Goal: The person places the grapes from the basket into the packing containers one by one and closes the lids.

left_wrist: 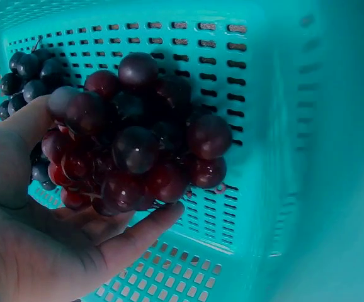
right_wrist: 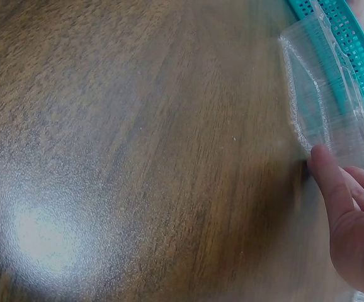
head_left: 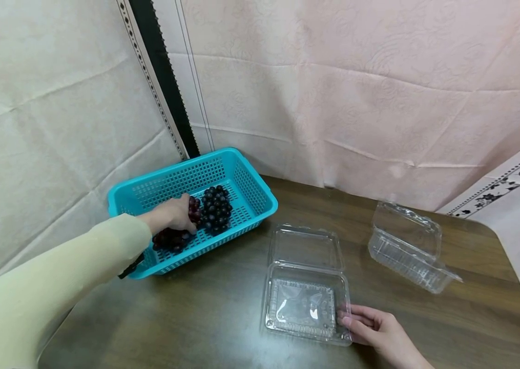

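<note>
My left hand (head_left: 174, 212) reaches into the turquoise basket (head_left: 252, 184) and holds a bunch of dark red grapes (left_wrist: 131, 151). In the left wrist view its thumb lies along one side of the bunch and the fingers reach under it. Close by in the basket lies a bunch of blackish grapes (head_left: 215, 209). My right hand (head_left: 375, 330) pinches the near right side of a clear plastic clamshell box (head_left: 303, 302), which lies on the table with its lid folded back. In the right wrist view the fingertips touch the wall of the box (right_wrist: 320, 94).
A second clear clamshell box (head_left: 407, 256) stands with its lid up at the right of the wood-grain table (head_left: 204, 312). Pale cloth (head_left: 356, 102) hangs behind the table, and another cloth closes off the left side beside the basket.
</note>
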`<state>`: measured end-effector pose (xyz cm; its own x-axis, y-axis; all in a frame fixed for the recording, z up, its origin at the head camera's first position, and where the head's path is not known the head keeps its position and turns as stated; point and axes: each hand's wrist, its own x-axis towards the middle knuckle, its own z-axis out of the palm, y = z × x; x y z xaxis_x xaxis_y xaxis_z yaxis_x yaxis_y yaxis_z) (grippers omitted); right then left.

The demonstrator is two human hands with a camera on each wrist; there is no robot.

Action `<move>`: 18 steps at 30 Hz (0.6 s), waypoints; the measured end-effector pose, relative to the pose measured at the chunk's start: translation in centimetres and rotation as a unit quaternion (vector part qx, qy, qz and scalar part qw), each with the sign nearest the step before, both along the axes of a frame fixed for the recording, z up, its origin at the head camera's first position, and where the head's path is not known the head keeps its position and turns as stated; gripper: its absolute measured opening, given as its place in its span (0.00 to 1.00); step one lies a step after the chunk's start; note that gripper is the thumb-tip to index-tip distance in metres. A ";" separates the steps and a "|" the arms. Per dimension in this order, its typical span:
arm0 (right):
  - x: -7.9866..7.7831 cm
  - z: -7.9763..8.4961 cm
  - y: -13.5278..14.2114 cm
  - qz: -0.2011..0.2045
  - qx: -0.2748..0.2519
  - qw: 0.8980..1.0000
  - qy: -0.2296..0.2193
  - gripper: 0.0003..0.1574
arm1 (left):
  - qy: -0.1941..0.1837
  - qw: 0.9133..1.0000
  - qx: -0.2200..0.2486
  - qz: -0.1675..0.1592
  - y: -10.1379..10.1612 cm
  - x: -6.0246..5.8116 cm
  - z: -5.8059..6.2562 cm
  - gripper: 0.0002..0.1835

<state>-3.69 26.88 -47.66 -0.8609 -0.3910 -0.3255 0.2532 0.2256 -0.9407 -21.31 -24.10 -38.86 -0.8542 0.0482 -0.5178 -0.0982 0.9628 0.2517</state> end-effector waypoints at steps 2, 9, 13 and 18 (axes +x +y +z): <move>0.0 0.0 0.0 -0.002 0.004 1.000 -0.006 0.33 | 0.000 1.000 -0.004 0.000 0.0 0.0 0.1 0.56; 0.0 0.0 0.0 0.004 -0.009 1.000 0.000 0.33 | -0.004 1.000 -0.001 0.007 -0.3 0.0 0.0 0.55; 0.0 0.0 0.1 0.004 -0.005 1.000 0.003 0.33 | -0.008 1.000 0.009 0.002 -0.3 -0.2 0.0 0.57; 0.0 0.0 0.1 0.001 -0.001 1.000 -0.001 0.33 | -0.019 1.000 0.002 0.006 -0.4 -0.4 -0.1 0.58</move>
<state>-3.70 26.94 -47.69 -0.8592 -0.3945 -0.3258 0.2542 0.2236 -0.9410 -21.76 -24.52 -38.91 -0.8347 0.0407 -0.5492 -0.1185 0.9606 0.2514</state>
